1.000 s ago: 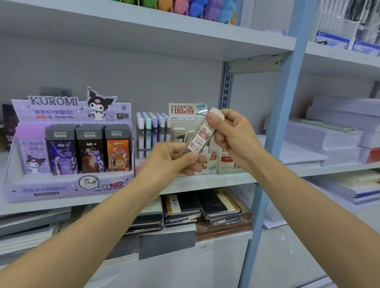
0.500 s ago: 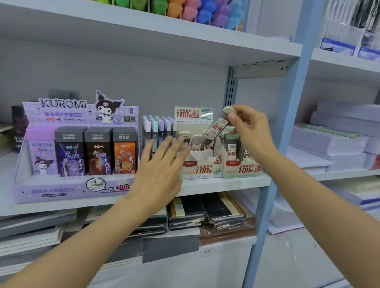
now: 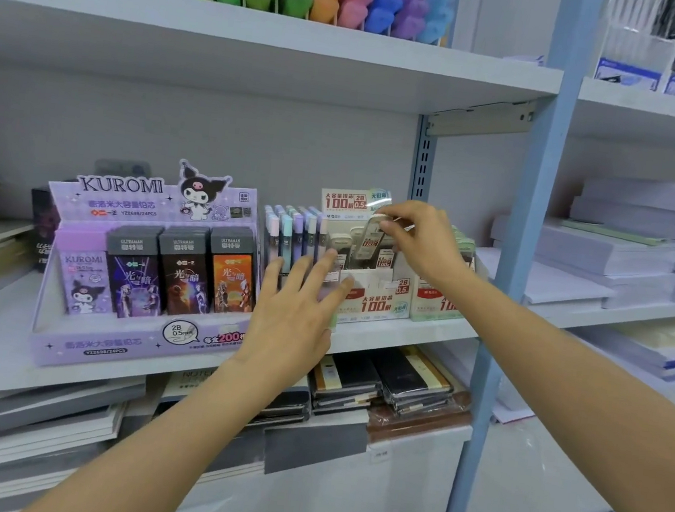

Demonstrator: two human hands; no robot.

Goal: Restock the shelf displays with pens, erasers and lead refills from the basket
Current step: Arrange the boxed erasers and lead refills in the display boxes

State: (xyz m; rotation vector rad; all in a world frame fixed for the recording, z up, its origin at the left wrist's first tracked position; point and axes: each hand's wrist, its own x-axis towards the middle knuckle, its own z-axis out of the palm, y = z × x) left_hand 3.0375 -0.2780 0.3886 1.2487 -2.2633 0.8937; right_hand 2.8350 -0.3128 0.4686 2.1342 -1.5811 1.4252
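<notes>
Lead refill (image 3: 371, 236), 1 case, pinched by right hand (image 3: 425, 244) at display box (image 3: 373, 300); left hand (image 3: 299, 314) spread wide.

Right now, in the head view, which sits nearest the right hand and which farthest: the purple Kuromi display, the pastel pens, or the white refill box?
1. White refill box: directly under the right hand, which pinches a lead refill case.
2. Pastel pens: just left of that box.
3. Purple Kuromi display: farthest left on the same shelf.
</notes>
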